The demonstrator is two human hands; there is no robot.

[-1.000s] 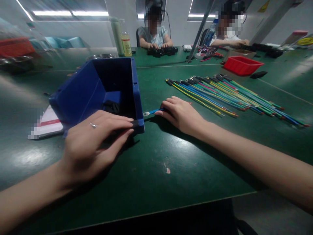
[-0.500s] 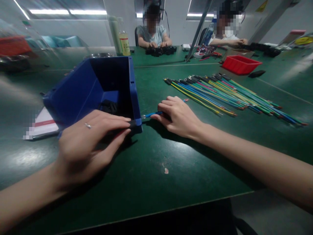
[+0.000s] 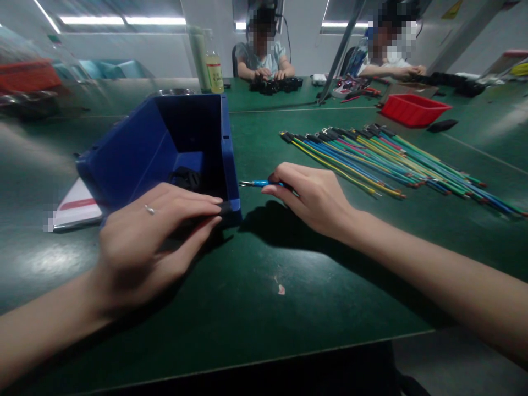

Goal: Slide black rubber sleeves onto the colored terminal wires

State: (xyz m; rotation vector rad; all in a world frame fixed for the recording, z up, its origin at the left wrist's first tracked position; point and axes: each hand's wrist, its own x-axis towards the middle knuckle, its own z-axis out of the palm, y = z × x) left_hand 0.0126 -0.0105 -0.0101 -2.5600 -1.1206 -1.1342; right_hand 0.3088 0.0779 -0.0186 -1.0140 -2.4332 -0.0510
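My left hand (image 3: 152, 242) pinches a small black sleeve (image 3: 225, 208) between thumb and fingertips, at the near right corner of the blue bin (image 3: 231, 159). A ring is on one of its fingers. My right hand (image 3: 309, 195) is closed on a blue wire (image 3: 260, 183), whose bare metal terminal points left at the bin's right wall. A gap separates terminal and sleeve. Black pieces (image 3: 185, 179) lie inside the bin, partly behind my left hand. Several wires (image 3: 350, 157) in yellow, blue, green and other colours lie side by side to the right, many with black sleeves at their far ends.
Beyond the wires stands a red tray (image 3: 412, 110), with a black piece (image 3: 443, 126) beside it. A bottle (image 3: 214, 74) is behind the bin. White papers (image 3: 78, 206) lie left of it. Two people sit across the green table (image 3: 256, 319), their hands on dark parts.
My right hand has lifted slightly off the table with the blue wire, and its terminal sits a little higher. My left hand keeps its pinch on the black sleeve. The view has shifted slightly.
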